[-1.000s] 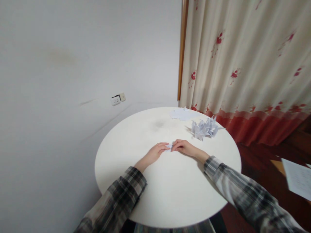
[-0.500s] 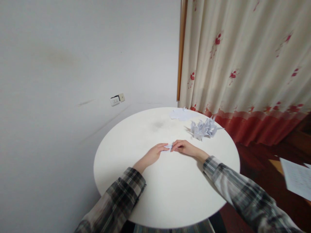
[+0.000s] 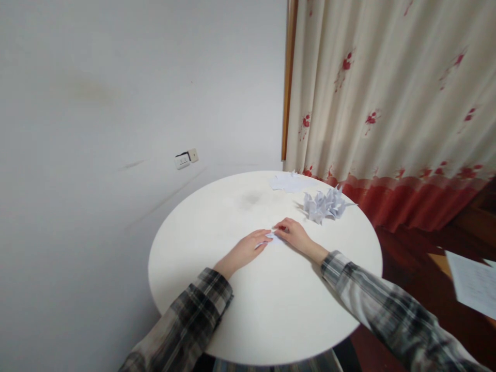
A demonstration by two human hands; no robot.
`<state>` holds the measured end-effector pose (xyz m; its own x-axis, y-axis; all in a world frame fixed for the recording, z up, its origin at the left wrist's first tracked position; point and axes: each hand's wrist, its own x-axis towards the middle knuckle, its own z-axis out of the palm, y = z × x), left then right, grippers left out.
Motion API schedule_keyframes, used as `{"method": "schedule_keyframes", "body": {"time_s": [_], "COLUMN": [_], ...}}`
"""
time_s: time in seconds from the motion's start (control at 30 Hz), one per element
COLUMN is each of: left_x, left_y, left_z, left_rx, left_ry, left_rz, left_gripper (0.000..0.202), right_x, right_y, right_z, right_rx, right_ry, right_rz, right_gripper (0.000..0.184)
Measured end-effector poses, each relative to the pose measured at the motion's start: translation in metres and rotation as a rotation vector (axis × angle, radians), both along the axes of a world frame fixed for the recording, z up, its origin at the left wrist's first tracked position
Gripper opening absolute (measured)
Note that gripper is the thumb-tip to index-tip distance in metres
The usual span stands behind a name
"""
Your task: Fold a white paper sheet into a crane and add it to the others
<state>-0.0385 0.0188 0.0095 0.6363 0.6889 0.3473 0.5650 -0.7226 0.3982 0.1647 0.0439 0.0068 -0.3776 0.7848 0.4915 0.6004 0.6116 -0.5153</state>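
A small folded piece of white paper (image 3: 274,238) lies between my hands at the middle of the round white table (image 3: 279,315). My left hand (image 3: 248,249) rests over its left part, thumb and fingers closed on it and covering much of it. From the right, my right hand (image 3: 295,235) pinches the paper's upper right edge between thumb and fingertips. Just beyond my right hand stands a cluster of folded white paper cranes (image 3: 325,205), several of them pressed close together.
Flat white paper sheets (image 3: 289,182) lie at the table's far edge, with a small folded piece on top. A wall with a socket (image 3: 182,161) borders the left. A flowered curtain (image 3: 372,144) hangs behind on the right. Printed sheets (image 3: 473,284) lie beyond the table's right edge.
My right hand has turned and shifted slightly, with its fingertips now on the paper's upper edge. My left hand has slid a little to the right and flattened over the paper.
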Motion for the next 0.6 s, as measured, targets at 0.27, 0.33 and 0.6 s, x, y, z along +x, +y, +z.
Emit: {"method": "schedule_keyframes", "body": {"time_s": [0.27, 0.33, 0.6], "left_x": [-0.0003, 0.0005, 0.0027], "left_y": [0.0038, 0.0034, 0.0005], "left_z": [-0.0049, -0.0047, -0.0019], "left_rx": [0.054, 0.1, 0.191], "left_ry": [0.025, 0.055, 0.118], "left_rz": [0.015, 0.044, 0.072], "left_gripper": [0.026, 0.025, 0.026], "right_x": [-0.0015, -0.0019, -0.003], "right_y": [-0.002, -0.0029, -0.0067], "right_z": [0.0014, 0.0024, 0.0044], "right_rx": [-0.038, -0.034, 0.051], "right_ry": [-0.042, -0.035, -0.027], "right_rz": [0.013, 0.01, -0.002], "right_gripper": [0.01, 0.01, 0.008]}}
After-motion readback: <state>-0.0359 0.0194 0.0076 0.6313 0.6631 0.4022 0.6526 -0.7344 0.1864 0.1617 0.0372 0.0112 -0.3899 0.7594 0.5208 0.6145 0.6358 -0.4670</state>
